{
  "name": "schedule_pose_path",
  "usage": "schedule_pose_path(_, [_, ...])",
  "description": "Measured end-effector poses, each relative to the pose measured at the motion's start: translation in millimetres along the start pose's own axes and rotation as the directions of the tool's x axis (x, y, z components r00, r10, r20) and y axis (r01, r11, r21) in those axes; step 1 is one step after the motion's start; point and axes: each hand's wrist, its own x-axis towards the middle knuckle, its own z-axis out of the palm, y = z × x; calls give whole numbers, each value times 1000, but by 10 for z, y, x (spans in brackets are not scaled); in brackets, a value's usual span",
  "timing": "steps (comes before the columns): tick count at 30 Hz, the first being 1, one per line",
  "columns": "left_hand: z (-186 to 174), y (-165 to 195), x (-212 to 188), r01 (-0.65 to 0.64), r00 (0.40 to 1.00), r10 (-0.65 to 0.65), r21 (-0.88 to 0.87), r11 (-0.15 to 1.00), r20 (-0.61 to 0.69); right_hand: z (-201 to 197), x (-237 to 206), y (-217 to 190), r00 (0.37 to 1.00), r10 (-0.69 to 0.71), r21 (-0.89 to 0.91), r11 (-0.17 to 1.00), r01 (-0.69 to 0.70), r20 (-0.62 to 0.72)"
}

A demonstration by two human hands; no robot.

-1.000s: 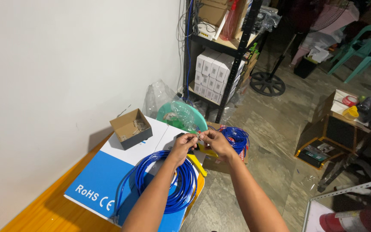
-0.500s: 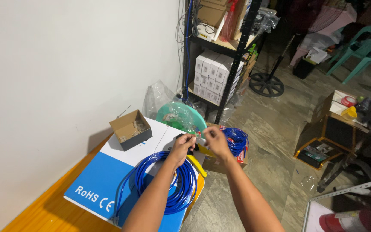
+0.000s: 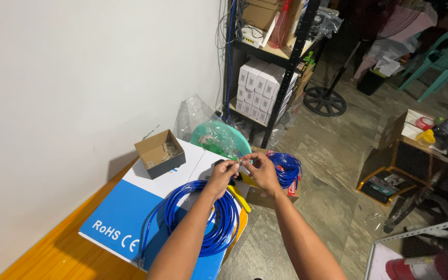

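My left hand (image 3: 223, 173) and my right hand (image 3: 260, 171) meet above the far corner of a blue and white box (image 3: 130, 218). Their fingertips pinch a small clear connector (image 3: 241, 162) on the cable end between them. A coil of blue cable (image 3: 203, 215) lies on the box under my left forearm. A crimping tool with yellow handles (image 3: 239, 198) lies just below my hands, partly hidden by them.
A small open cardboard box (image 3: 159, 153) sits on the big box near the white wall. A second coil of blue cable (image 3: 286, 168) rests in a carton on the floor, beside a green basin (image 3: 219, 140) under plastic. A black shelf rack (image 3: 273, 62) holds white boxes. An orange table (image 3: 53, 249) carries the big box.
Both hands have stayed together over the box corner, with only small finger shifts at the cable end. The view has barely moved.
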Motion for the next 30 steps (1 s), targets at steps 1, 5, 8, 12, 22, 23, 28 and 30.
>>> schedule_pose_path(1, [-1,0,-6,-3,1000,3,-10,1000,-2,18,-10,8,1000,-3,1,1000,3,2])
schedule_pose_path(5, [13,17,-12,-6,1000,6,-24,1000,-10,47,-42,74,999,-15,59,998,13,30])
schedule_pose_path(8, [27,37,-13,-13,1000,12,-32,999,-22,55,-38,114,997,-38,119,992,29,73])
schedule_pose_path(12, [36,53,-30,-16,1000,16,-20,1000,-7,63,-42,143,997,-16,82,997,10,73])
schedule_pose_path(22, [89,135,-78,-11,1000,11,0,1000,-29,108,-21,194,995,25,68,997,-32,94])
schedule_pose_path(23, [99,148,-88,-15,999,15,3,1000,-30,99,0,192,994,49,40,998,-53,97])
schedule_pose_path(28, [140,205,-82,-12,999,13,34,999,-34,68,28,207,989,122,72,989,-128,85])
schedule_pose_path(30, [141,193,-91,-10,999,11,30,1000,-35,67,10,228,988,138,89,985,-144,74])
